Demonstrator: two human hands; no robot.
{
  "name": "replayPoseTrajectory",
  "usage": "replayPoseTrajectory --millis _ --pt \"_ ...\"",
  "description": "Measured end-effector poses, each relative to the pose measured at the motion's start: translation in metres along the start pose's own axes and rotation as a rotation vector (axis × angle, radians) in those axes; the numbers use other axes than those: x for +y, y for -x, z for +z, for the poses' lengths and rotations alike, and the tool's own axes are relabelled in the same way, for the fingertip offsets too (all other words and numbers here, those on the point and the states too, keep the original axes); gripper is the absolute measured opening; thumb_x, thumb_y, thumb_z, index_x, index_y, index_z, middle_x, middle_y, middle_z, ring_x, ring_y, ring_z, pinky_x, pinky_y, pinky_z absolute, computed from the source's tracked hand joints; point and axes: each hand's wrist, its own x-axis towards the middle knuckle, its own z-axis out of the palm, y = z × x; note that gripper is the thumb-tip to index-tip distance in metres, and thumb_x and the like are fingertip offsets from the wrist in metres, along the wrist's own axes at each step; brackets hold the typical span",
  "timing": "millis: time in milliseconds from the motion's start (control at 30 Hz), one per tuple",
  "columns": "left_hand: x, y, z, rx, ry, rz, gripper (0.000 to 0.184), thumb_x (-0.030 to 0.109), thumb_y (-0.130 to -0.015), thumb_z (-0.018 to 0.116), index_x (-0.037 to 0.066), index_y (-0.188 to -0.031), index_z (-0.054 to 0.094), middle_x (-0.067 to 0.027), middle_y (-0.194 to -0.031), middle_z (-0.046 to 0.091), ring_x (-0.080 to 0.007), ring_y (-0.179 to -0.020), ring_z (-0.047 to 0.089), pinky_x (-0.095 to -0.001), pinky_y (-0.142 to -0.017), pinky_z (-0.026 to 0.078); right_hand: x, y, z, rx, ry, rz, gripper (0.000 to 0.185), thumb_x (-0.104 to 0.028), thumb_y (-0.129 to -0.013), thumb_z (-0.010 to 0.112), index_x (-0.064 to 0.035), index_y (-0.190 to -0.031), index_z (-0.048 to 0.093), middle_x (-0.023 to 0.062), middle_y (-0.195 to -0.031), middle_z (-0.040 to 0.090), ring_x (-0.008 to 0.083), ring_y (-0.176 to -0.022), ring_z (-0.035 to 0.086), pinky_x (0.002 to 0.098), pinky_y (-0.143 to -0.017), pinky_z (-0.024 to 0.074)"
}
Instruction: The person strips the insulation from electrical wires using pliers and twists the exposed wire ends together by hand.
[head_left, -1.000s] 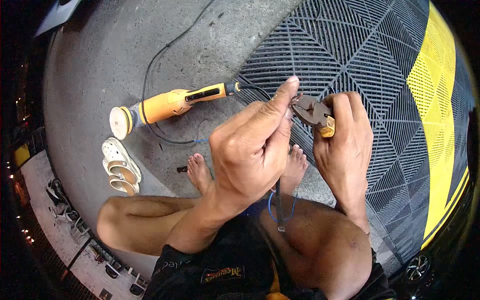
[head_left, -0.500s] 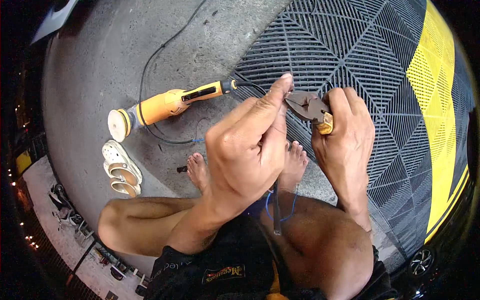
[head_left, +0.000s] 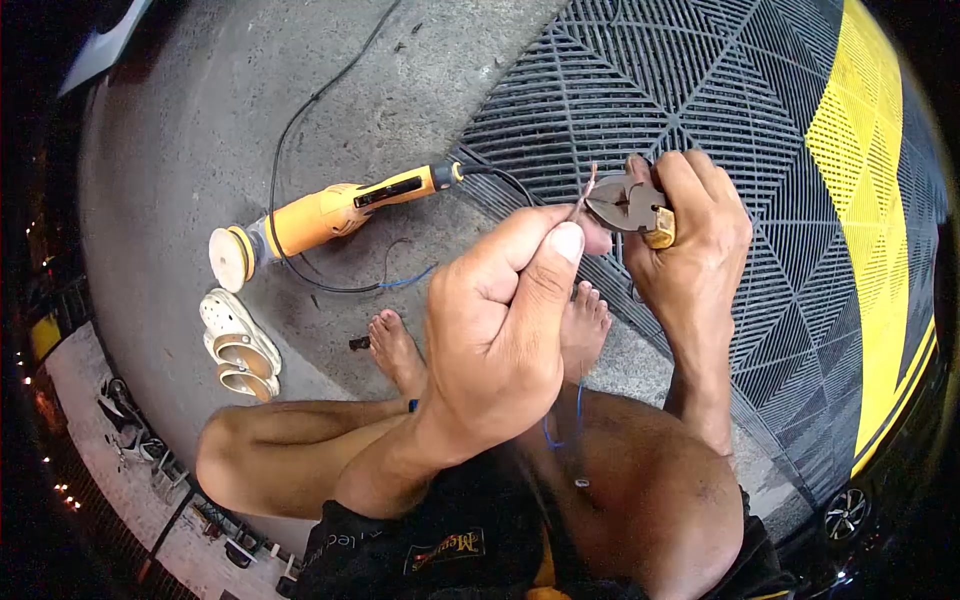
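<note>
My left hand (head_left: 500, 330) is closed in a pinch, thumb pressed on a thin wire (head_left: 591, 180) whose coppery end sticks up past the fingertips. In my right hand (head_left: 695, 225) is a pair of pliers (head_left: 622, 203) with a worn grey head and a yellow grip. The jaw tips point left and sit right beside the wire; whether they clamp it I cannot tell. Below the left hand a blue wire (head_left: 562, 440) hangs over my lap. Most of the held cable is hidden behind that hand.
An orange polisher (head_left: 325, 220) with a round pad lies on the concrete at left. Its black cord (head_left: 278, 165) loops around it; a cable end shows blue and brown wires (head_left: 408, 280). White clogs (head_left: 240, 345) stand nearby. Black and yellow grid tiles (head_left: 680, 120) cover the right.
My left thumb has come down from pointing up and now presses on the wire. The coppery end shows above the fingers. The pliers stay close to the left fingertips.
</note>
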Motion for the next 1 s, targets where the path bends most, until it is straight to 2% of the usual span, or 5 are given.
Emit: replayPoseTrajectory --millis 367,500,633,700,1000 --pt "-0.003 0.032 -0.002 -0.046 0.072 -0.102 0.027 0.016 -0.101 0.045 -0.008 -0.103 0.057 0.0078 -0.054 0.031 -0.0018 -0.042 0.025 -0.0217 -0.04 0.021 0.076 -0.027 0.005 0.135 0.105 0.556 0.023 -0.022 -0.093 0.06 -0.0011 -0.084 0.06 0.0109 -0.067 0.06 0.0229 -0.058 0.056 0.0381 -0.055 0.0431" --pt "-0.002 0.009 -0.026 -0.081 0.318 -0.26 0.033 0.023 -0.102 0.043 -0.008 -0.105 0.055 0.0066 -0.053 0.024 -0.0034 -0.042 0.02 -0.0227 -0.04 0.019 0.043 -0.011 -0.003 0.044 -0.397 0.464 0.019 -0.018 -0.091 0.064 0.0009 -0.09 0.061 0.0079 -0.066 0.056 0.0137 -0.059 0.049 0.0303 -0.056 0.041" --pt "0.002 0.006 -0.033 -0.151 0.507 -0.282 0.032 0.022 -0.103 0.042 -0.007 -0.104 0.054 0.0065 -0.053 0.023 -0.0037 -0.042 0.02 -0.0233 -0.04 0.018 0.016 0.013 0.01 -0.172 -0.53 0.218 0.037 0.009 -0.077 0.057 0.0014 -0.113 0.055 0.0204 -0.111 0.057 0.0366 -0.105 0.058 0.0383 -0.09 0.0464" --pt "0.003 0.006 -0.035 -0.199 0.541 -0.253 0.033 0.024 -0.102 0.042 -0.007 -0.1 0.053 0.0061 -0.052 0.023 -0.0039 -0.042 0.02 -0.0234 -0.04 0.018 0.006 0.019 0.008 -0.238 -0.441 0.101 0.047 0.018 -0.076 0.05 0.0005 -0.119 0.053 0.0125 -0.114 0.056 0.0201 -0.105 0.058 0.0302 -0.08 0.0501" --pt "0.006 0.008 -0.039 -0.305 0.565 -0.223 0.034 0.022 -0.104 0.036 -0.006 -0.098 0.055 0.0068 -0.054 0.032 -0.0019 -0.045 0.024 -0.0209 -0.043 0.021 -0.017 0.015 0.0 -0.271 -0.427 0.044 0.053 0.012 -0.069 0.053 0.0001 -0.12 0.052 0.0218 -0.123 0.048 0.0439 -0.107 0.055 0.0446 -0.091 0.0472"
